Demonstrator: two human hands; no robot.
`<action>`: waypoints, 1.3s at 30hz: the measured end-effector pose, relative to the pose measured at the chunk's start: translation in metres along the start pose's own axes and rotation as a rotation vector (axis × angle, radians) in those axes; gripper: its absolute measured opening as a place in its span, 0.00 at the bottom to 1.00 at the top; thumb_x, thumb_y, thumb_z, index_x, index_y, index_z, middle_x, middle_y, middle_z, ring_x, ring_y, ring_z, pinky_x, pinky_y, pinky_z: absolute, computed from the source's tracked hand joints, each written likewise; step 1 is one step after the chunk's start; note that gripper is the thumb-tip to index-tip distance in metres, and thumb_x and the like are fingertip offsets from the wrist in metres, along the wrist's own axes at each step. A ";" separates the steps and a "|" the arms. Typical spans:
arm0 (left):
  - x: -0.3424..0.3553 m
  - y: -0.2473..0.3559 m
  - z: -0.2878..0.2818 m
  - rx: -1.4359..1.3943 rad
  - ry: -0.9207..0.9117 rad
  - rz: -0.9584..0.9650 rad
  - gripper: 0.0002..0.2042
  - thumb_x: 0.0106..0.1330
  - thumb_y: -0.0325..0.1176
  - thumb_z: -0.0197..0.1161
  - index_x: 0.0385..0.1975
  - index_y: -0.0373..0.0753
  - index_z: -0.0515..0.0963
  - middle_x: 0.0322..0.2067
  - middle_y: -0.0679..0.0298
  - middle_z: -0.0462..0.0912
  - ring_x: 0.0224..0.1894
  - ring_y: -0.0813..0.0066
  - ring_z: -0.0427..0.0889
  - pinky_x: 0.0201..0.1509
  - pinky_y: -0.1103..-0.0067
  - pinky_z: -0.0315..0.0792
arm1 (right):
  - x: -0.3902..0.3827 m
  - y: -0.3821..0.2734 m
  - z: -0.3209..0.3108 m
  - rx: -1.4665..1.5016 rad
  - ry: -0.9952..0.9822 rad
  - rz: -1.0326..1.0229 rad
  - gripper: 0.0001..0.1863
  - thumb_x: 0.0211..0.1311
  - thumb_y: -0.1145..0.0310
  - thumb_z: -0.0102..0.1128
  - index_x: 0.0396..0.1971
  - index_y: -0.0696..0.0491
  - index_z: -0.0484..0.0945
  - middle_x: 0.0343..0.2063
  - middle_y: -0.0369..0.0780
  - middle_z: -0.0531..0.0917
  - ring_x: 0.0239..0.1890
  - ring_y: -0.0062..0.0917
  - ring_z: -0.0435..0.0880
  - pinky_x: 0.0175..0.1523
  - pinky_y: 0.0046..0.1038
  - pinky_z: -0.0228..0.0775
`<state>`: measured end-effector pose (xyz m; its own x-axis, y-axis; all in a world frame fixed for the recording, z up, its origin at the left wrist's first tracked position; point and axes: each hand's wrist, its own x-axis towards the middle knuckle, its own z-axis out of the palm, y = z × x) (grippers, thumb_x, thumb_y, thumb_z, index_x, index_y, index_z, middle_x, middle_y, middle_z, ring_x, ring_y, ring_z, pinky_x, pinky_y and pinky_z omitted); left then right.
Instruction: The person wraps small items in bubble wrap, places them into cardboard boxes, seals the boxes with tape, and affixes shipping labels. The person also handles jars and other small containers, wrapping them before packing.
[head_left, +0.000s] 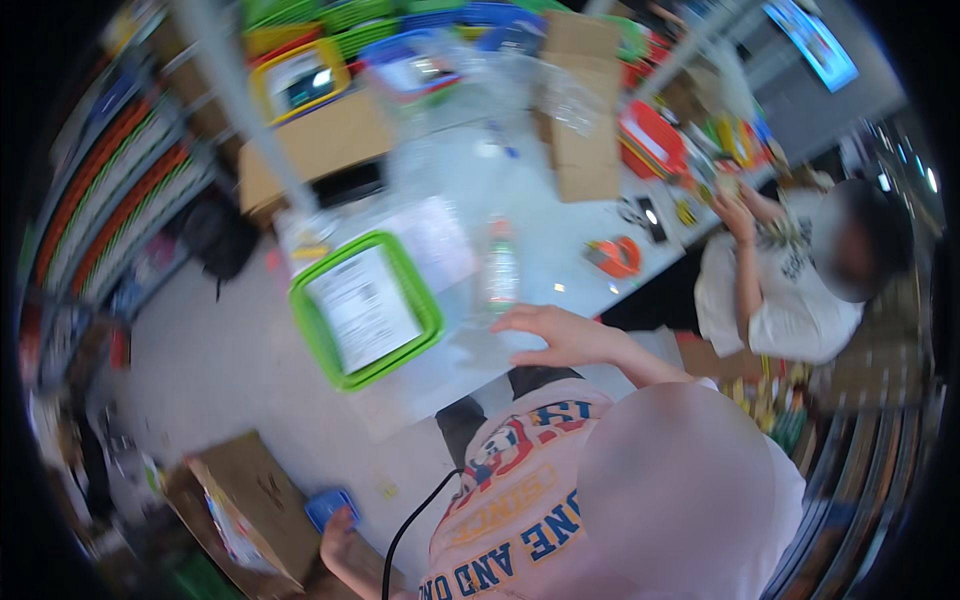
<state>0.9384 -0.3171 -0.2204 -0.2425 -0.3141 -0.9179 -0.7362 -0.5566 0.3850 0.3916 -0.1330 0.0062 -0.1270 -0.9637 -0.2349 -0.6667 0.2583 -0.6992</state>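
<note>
Down at the lower left, beside the table, my left hand (340, 540) grips the edge of a small blue basket (330, 507). My right hand (562, 336) is over the table's near edge, its fingers stretched out and nothing in them. Just beyond those fingertips is a clear plastic bottle (502, 268) with a reddish cap; whether they touch it is unclear. Left of the bottle, a bright green basket (432, 318) with a printed white sheet (365, 310) in it sits at the table's left edge.
A white table (540, 255) bears an orange tape roll (614, 257), a phone (652, 219) and red baskets (650, 140). Cardboard boxes (330, 140) and coloured baskets line the back. An open carton (245, 500) stands on the floor; a co-worker (780, 290) is at the right.
</note>
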 end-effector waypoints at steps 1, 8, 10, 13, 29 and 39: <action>-0.028 0.017 0.021 0.045 -0.003 0.015 0.25 0.64 0.50 0.56 0.56 0.41 0.69 0.54 0.64 0.73 0.54 0.71 0.71 0.53 0.72 0.67 | -0.001 0.015 -0.012 0.008 0.056 -0.019 0.23 0.56 0.64 0.61 0.50 0.57 0.71 0.48 0.46 0.75 0.50 0.38 0.74 0.56 0.33 0.64; -0.105 0.268 0.143 0.747 0.026 0.501 0.16 0.62 0.39 0.60 0.46 0.37 0.75 0.37 0.61 0.82 0.46 0.70 0.77 0.45 0.75 0.69 | -0.147 0.133 -0.132 -0.328 1.052 0.278 0.10 0.53 0.72 0.62 0.35 0.58 0.78 0.33 0.44 0.80 0.36 0.37 0.80 0.43 0.30 0.72; -0.123 0.329 0.212 0.771 0.053 0.641 0.16 0.61 0.36 0.60 0.47 0.36 0.74 0.39 0.59 0.81 0.46 0.69 0.77 0.46 0.75 0.69 | -0.179 0.160 -0.171 -0.410 1.315 0.259 0.07 0.51 0.76 0.61 0.32 0.58 0.78 0.29 0.44 0.81 0.33 0.35 0.81 0.38 0.29 0.72; -0.094 0.391 0.324 0.706 -0.035 0.927 0.18 0.62 0.34 0.59 0.51 0.38 0.72 0.44 0.57 0.79 0.49 0.67 0.77 0.48 0.74 0.69 | -0.218 0.204 -0.181 -0.302 1.394 0.207 0.03 0.52 0.79 0.61 0.29 0.58 0.79 0.26 0.41 0.80 0.29 0.27 0.81 0.35 0.25 0.71; 0.025 0.491 0.783 -0.214 -0.860 0.560 0.33 0.63 0.48 0.47 0.68 0.50 0.47 0.67 0.56 0.46 0.66 0.61 0.55 0.66 0.60 0.50 | -0.264 0.353 -0.274 -0.103 1.170 0.679 0.12 0.60 0.68 0.56 0.38 0.62 0.78 0.31 0.46 0.82 0.34 0.27 0.81 0.40 0.27 0.71; 0.019 0.499 0.777 -0.050 -0.902 0.478 0.29 0.64 0.46 0.49 0.64 0.44 0.56 0.59 0.60 0.64 0.62 0.67 0.63 0.63 0.66 0.54 | -0.269 0.336 -0.240 0.041 1.592 0.547 0.06 0.52 0.77 0.62 0.31 0.59 0.80 0.34 0.42 0.81 0.36 0.29 0.80 0.43 0.26 0.71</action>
<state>0.0759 -0.0032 -0.1206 -0.9045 0.1733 -0.3897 -0.4157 -0.5629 0.7144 0.0261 0.1971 -0.0034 -0.9012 0.1353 0.4117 -0.2817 0.5390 -0.7938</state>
